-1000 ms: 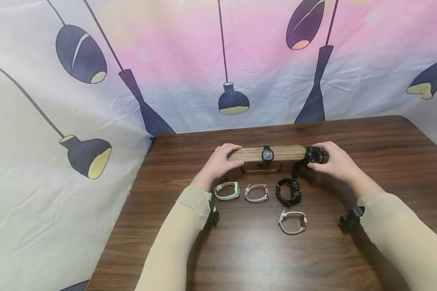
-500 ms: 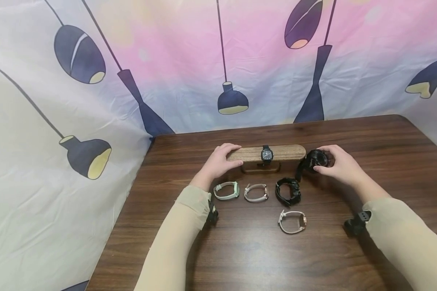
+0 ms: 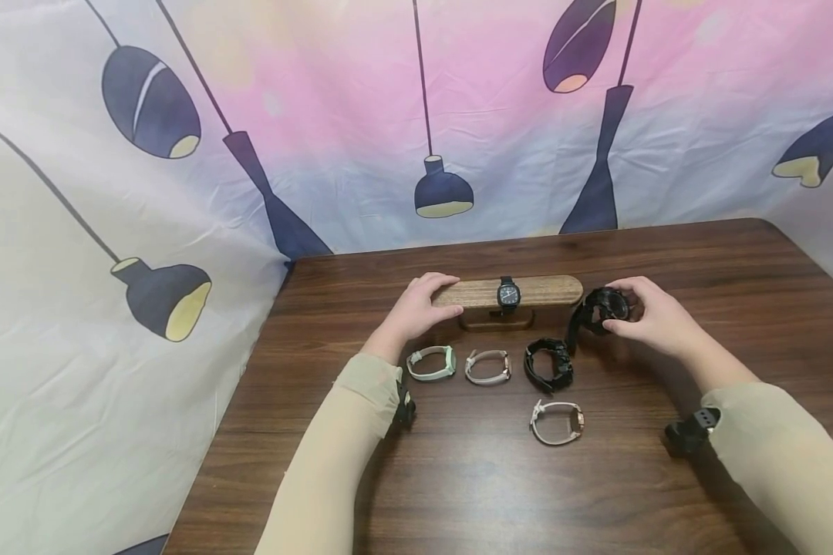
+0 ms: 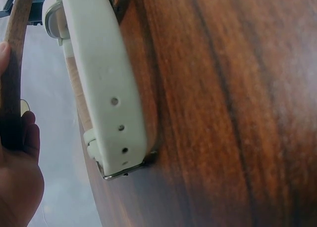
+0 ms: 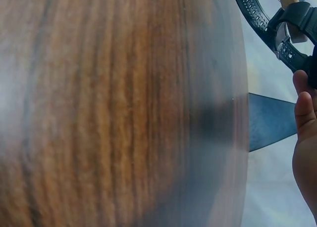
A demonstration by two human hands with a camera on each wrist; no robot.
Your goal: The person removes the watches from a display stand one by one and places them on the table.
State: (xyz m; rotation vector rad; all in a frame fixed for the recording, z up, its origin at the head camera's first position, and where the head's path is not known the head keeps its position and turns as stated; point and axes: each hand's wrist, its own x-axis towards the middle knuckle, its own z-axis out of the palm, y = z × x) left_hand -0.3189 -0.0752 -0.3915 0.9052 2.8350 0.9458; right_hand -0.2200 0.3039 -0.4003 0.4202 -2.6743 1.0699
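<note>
In the head view my left hand [image 3: 419, 310] grips the left end of a wooden watch stand [image 3: 548, 290]. A black square-faced watch [image 3: 509, 294] is strapped round the middle of its bar. Beyond the right end, my right hand [image 3: 658, 322] holds a chunky black watch [image 3: 612, 302] between thumb and fingers, its strap hanging down to the left. In the right wrist view the strap [image 5: 255, 17] of that watch passes in front of or round the bar's end; I cannot tell which. A pale mint watch [image 4: 101, 64] looms close in the left wrist view.
Before the stand lie a mint watch [image 3: 450, 361], a pale pink watch [image 3: 489, 381] and another black watch [image 3: 562, 366]. Nearer me is a white watch [image 3: 579, 420] with a rose-gold case. A curtain printed with lamps [image 3: 444, 190] hangs behind the wooden table [image 3: 486, 493].
My right hand has moved right and slightly toward me with the black watch, drawing it away from the stand's right end. The left hand stays on the stand.
</note>
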